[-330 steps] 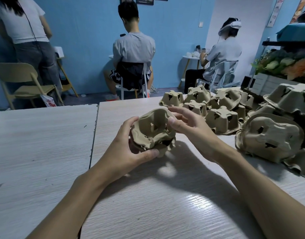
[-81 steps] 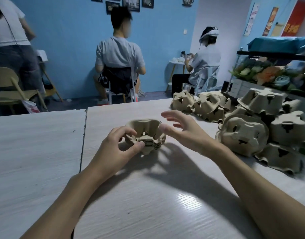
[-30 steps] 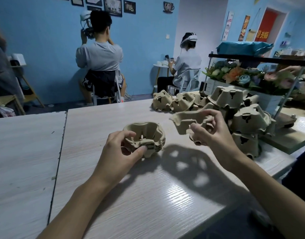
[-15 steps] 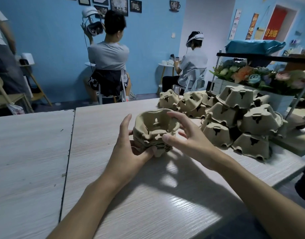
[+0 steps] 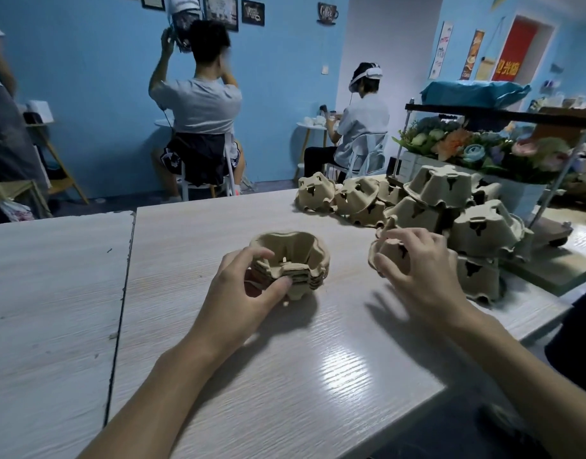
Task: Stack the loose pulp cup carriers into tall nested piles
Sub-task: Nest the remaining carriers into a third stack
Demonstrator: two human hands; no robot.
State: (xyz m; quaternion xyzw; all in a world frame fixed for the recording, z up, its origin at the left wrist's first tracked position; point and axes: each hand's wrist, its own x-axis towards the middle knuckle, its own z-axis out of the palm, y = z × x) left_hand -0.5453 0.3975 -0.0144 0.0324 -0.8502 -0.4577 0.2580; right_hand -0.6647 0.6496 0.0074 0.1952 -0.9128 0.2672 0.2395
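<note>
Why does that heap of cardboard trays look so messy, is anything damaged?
Nothing looks damaged. The loose carriers at the table's far right lie upside down, tilted over each other, unsorted. The nested stack under the left hand sits neatly.

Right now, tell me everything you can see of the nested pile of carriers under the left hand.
The nested pile is tan moulded pulp, several carriers seated one inside another, their wavy rims showing as stacked layers down the near side. It sits open side up on the pale wood-grain table, upright, apart from the loose carriers at the right. A small centre post shows inside the top cup well. The left hand pinches its near-left edge with thumb and fingers.
</note>
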